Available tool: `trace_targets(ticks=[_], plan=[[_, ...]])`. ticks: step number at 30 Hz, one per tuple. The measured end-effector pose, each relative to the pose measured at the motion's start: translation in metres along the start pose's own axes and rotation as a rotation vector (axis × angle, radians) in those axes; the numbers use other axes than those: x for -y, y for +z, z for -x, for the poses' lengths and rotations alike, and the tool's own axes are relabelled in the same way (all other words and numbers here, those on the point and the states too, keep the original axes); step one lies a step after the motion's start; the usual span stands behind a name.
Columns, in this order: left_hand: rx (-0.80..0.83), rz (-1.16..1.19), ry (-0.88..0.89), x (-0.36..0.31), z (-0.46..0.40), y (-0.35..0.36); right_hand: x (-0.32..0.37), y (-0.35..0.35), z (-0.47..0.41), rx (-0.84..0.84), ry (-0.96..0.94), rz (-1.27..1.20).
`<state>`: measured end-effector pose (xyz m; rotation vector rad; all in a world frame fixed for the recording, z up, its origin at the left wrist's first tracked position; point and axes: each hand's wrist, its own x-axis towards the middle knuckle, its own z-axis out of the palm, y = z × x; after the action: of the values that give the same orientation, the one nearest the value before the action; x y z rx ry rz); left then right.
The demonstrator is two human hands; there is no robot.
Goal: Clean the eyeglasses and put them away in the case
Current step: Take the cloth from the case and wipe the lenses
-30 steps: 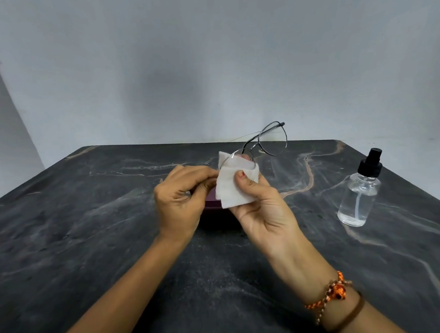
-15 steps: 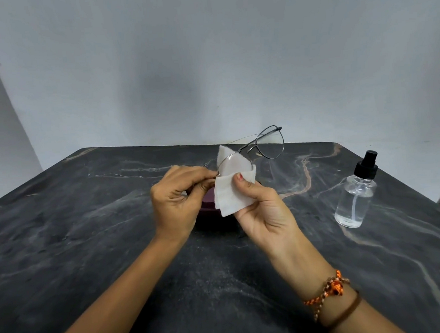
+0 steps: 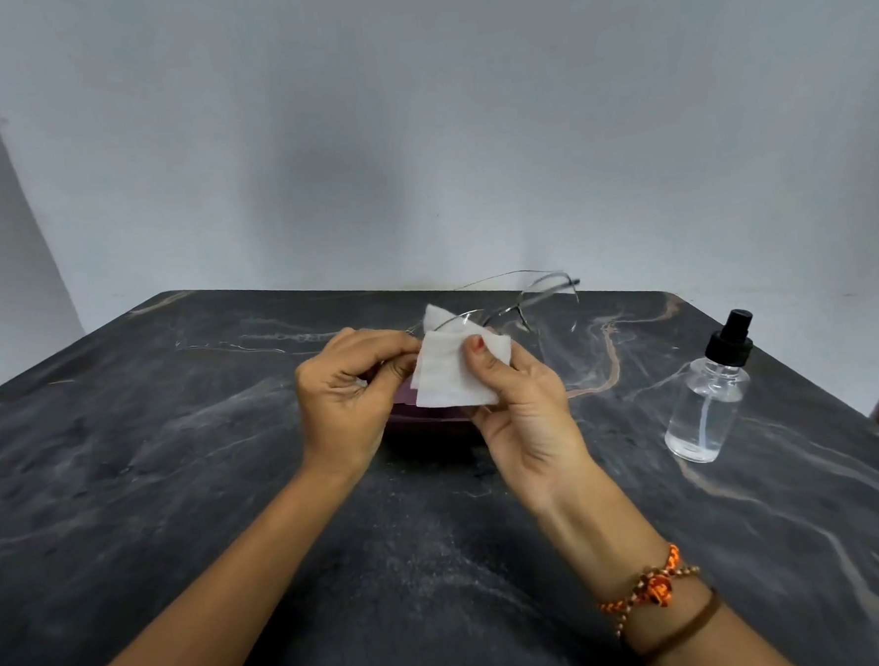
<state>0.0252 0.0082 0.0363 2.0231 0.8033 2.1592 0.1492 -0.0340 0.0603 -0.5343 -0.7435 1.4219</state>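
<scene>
Above the middle of the dark marbled bench (image 3: 180, 503), both hands were together over the work, the cleaning in hand and not yet finished. The left hand (image 3: 346, 397) had its fingers curled and pinched the near-left end of the eyeglasses (image 3: 533, 298), while the right hand (image 3: 522, 415) gripped a folded white cloth (image 3: 450, 378) with its thumb pressed on the front, the cloth wrapped over one lens. The other lens and its thin temple stood free, reaching to the far right beyond the cloth, blurred in the picture. Just beneath the hands lay a dark purple case (image 3: 422, 418) on the bench, mostly hidden by them; whether it stood open I could not tell. To the right, well apart from the hands, a clear spray bottle (image 3: 704, 404) with a black nozzle stood upright. By my judgement, the uncovered lens was yet to be wiped, or at least checked, and the folding and placing of the eyeglasses into the case remained wholly undone.
</scene>
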Motion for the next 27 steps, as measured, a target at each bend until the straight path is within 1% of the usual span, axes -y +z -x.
trace_targets(ticks=[3, 6, 8, 11, 15, 17, 19, 21, 23, 27], plan=[[0.012, -0.003, 0.006, 0.0002, -0.0007, 0.0008, -0.0024, 0.0001, -0.0005, -0.099, 0.006, -0.029], [0.047, 0.002, 0.021, -0.0005, -0.0008, 0.0009, -0.0033, 0.0016, -0.0022, -0.135, 0.065, -0.219], [0.06, 0.012, 0.017, -0.0003, -0.0003, 0.0009, -0.0031, 0.001, -0.003, -0.118, 0.087, -0.322], [0.052, 0.058, -0.012, -0.0007, -0.0002, 0.002, -0.0038, -0.0002, -0.0023, -0.029, 0.089, -0.369], [0.048, 0.101, -0.053, -0.0001, -0.0008, 0.0033, -0.0051, -0.0015, -0.0018, 0.053, 0.089, -0.324], [0.049, 0.123, -0.073, 0.0012, -0.0007, 0.0023, -0.0049, -0.0019, -0.0017, 0.078, 0.081, -0.243], [0.064, 0.117, -0.05, 0.0011, -0.0009, 0.0006, -0.0039, -0.0018, -0.0017, 0.081, 0.048, -0.129], [0.102, 0.063, 0.001, -0.0006, -0.0007, 0.0002, -0.0033, -0.0007, -0.0015, 0.04, -0.001, -0.055], [0.133, 0.027, 0.038, -0.0025, 0.0001, 0.0006, -0.0037, -0.0006, -0.0014, -0.028, -0.02, -0.045], [0.193, 0.051, 0.072, -0.0077, 0.0017, 0.0019, -0.0031, -0.0012, -0.0018, -0.091, -0.007, -0.039]])
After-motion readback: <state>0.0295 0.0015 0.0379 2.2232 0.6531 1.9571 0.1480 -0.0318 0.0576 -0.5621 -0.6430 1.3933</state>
